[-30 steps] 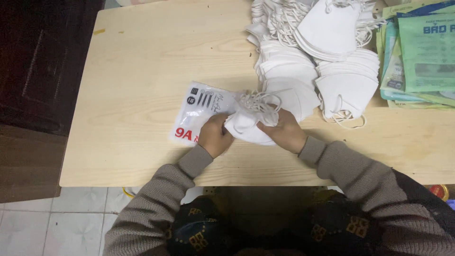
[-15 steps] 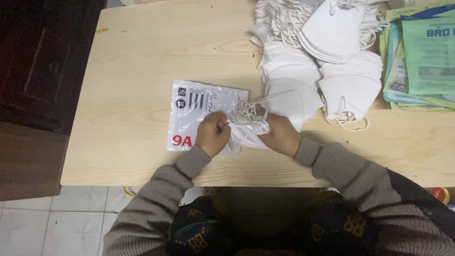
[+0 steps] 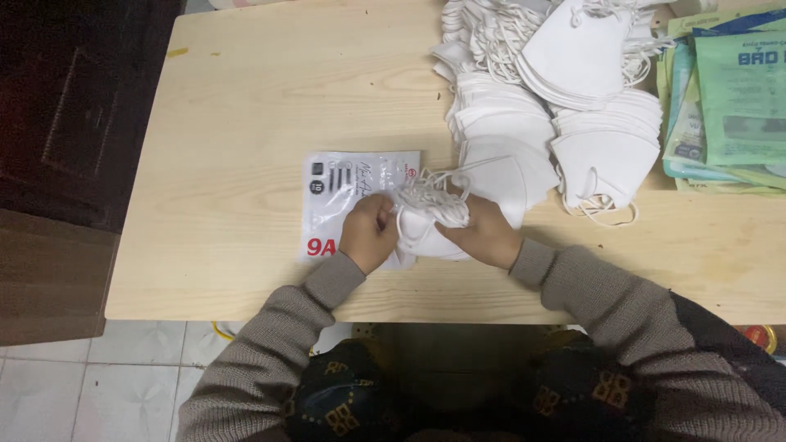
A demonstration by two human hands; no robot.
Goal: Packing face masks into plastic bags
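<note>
**Soft masks, loose loops, slick pouch**

Left hand and right hand close on a small stack of white masks between them, over a plastic pouch on the counter. The stack looks light, soft and squashy, its ear loops prone to tangling; gripping the folded edges seems safest.

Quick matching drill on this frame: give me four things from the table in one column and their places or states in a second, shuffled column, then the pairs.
Things:
1. flat white printed plastic pouch
2. small bundle of white folded face masks with tangled ear loops
3. big heap of white folded face masks
4. stack of green printed packets

Places or states:
A. at the table's far right edge
B. gripped by the left hand and the right hand
C. lying flat on the pale wooden table, partly under the left hand
D. piled at the back of the table, untouched

Pairs: 1-C, 2-B, 3-D, 4-A
</note>
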